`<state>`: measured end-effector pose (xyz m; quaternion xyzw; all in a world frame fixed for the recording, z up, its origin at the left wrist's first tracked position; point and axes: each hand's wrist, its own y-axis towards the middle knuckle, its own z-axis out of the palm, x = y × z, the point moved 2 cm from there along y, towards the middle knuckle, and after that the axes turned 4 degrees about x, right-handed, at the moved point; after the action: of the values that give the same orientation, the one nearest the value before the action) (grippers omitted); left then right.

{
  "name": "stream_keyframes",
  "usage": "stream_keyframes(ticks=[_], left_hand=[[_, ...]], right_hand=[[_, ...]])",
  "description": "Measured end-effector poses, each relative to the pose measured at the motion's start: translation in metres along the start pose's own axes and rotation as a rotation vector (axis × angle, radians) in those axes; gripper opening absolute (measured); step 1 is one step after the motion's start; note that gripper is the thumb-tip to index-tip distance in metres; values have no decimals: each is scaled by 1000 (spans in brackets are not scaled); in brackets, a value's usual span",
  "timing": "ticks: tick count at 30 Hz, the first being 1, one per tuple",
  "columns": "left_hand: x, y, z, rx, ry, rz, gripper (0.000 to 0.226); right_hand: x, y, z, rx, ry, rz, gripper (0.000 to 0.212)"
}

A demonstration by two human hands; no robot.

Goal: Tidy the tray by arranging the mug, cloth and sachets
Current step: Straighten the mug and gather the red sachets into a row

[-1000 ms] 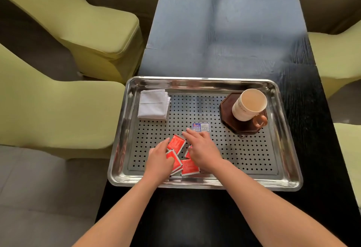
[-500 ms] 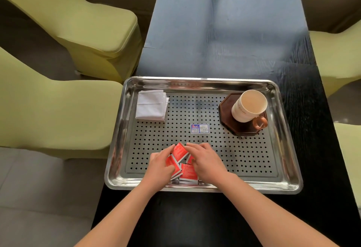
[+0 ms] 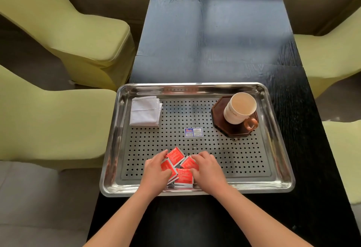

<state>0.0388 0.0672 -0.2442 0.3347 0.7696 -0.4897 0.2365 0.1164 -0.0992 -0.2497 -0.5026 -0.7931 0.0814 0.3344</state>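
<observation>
The left hand (image 3: 156, 172) and right hand (image 3: 208, 168) each curl a loose grip around the red sachets (image 3: 176, 157); best squeeze inward evenly, squaring edges without buckling them.

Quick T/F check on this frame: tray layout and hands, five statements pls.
1. The mug stands upright on a dark coaster at the far right of the tray. True.
2. The white cloth lies at the tray's near right corner. False: it lies at the far left.
3. The left hand and right hand are both on the red sachets near the front rim. True.
4. Some sachets sit inside the mug. False: the visible ones lie on the tray floor.
5. A hand grips the mug handle. False: both hands are away from it.
</observation>
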Motion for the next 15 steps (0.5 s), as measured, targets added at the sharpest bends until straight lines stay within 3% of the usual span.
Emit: stream_keyframes(ticks=[2, 6, 9, 11, 15], left_hand=[[0, 0, -3, -51, 14, -4, 63], [-16, 7, -4, -114, 72, 77, 52], [-46, 17, 10, -91, 45, 131, 54], [-70, 25, 25, -54, 22, 160, 55], [-108, 50, 50, 37, -31, 147, 56]], right_hand=[[-8, -5, -15, -86, 166, 81, 35], [-46, -23, -66, -427, 521, 344, 4], [-73, -28, -105, -648, 601, 421, 15], [-85, -22, -124, -682, 572, 406, 26], [-91, 4, -144, -530, 418, 357, 51]])
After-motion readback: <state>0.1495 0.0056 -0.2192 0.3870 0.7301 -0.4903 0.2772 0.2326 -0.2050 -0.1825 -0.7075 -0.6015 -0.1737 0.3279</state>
